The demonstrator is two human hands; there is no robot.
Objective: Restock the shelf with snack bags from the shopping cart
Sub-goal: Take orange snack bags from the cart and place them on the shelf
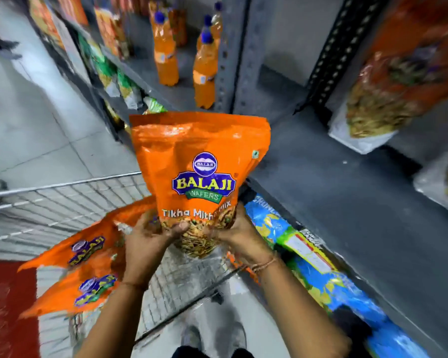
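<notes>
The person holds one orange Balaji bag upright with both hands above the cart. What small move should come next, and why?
Probably carry the orange bag forward and to the right, onto the grey shelf. Both the left hand and the right hand grip its bottom, it is already clear of the cart, and bare shelf lies just beyond it, beside similar bags standing there.

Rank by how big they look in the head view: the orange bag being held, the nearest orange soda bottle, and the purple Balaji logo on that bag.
1. Held orange bag, nearest the camera
2. Nearest soda bottle, farther back
3. Purple logo
</notes>
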